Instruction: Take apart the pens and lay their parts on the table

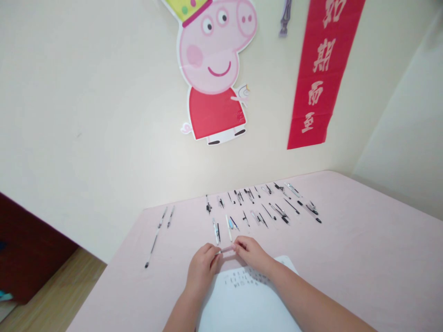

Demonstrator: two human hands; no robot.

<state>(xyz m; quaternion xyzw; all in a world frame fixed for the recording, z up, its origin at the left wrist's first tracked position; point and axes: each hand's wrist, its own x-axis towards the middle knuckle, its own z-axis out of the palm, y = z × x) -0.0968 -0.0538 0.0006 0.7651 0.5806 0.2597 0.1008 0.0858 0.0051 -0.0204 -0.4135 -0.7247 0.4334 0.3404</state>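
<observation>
A slim, pale pinkish pen (227,250) is stretched level between my two hands, just above the top of a white sheet of paper (249,304). My left hand (204,265) pinches its left end. On the other end, the fingers of my right hand (249,251) are closed. Whether the pen is whole or a part of one, I cannot tell. Just beyond my hands lie a cream-coloured pen (229,228) and a light blue pen (216,230). Dark handwriting shows along the paper's upper edge.
Several pens and pen parts lie in two rows at the back of the pink-covered table (363,258), including a black cap (318,220). To the left are a long, thin pen piece (152,249) and a clear pen (170,216). A wall with a pig cutout (216,110) borders the table.
</observation>
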